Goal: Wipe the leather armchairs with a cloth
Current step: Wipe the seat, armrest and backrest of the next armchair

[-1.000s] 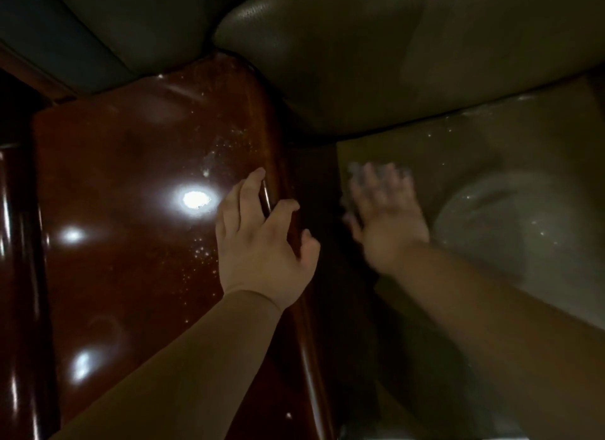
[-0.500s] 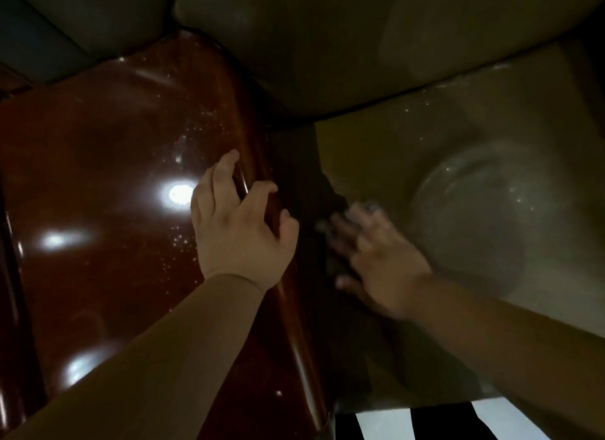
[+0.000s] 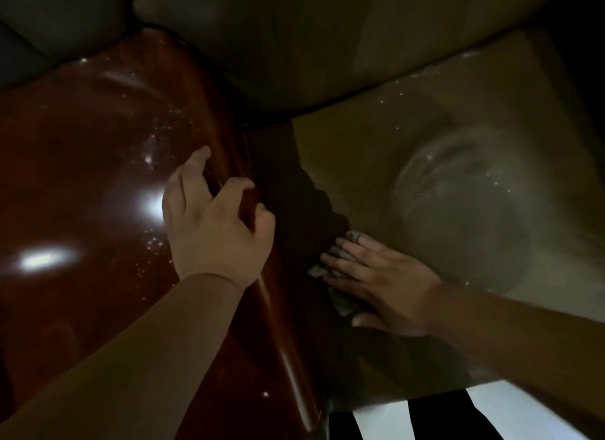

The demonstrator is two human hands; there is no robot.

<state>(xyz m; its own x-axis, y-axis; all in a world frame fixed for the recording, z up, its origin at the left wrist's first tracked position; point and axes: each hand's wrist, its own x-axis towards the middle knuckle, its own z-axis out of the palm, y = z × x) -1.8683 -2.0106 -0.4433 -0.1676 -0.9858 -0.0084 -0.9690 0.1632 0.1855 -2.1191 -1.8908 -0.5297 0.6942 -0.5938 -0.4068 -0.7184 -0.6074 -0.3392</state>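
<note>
A glossy reddish-brown wooden armrest (image 3: 98, 177) fills the left part of the view, its polished top catching bright light spots and small pale specks. The left hand (image 3: 216, 233) rests on the armrest's right edge, its fingers bent and spread apart, the fingertips (image 3: 204, 153) touching the wood and the thumb hooked over the rounded edge; it holds nothing. A dark gap runs between the armrest and the seat. Behind, a dark olive-brown leather backrest cushion (image 3: 311, 36) bulges across the top. To the right lies the brownish leather seat cushion (image 3: 409, 145) of the armchair, with a paler, rounded wiped patch near its middle. At the seat's left edge, just beside the gap, the right hand (image 3: 383, 282) lies flat with straight fingers held close together, pressing a crumpled grey cloth (image 3: 340, 302) against the leather; the cloth shows under and between the fingers. Below the seat's front edge a black-and-white striped floor (image 3: 425, 413) shows.
</note>
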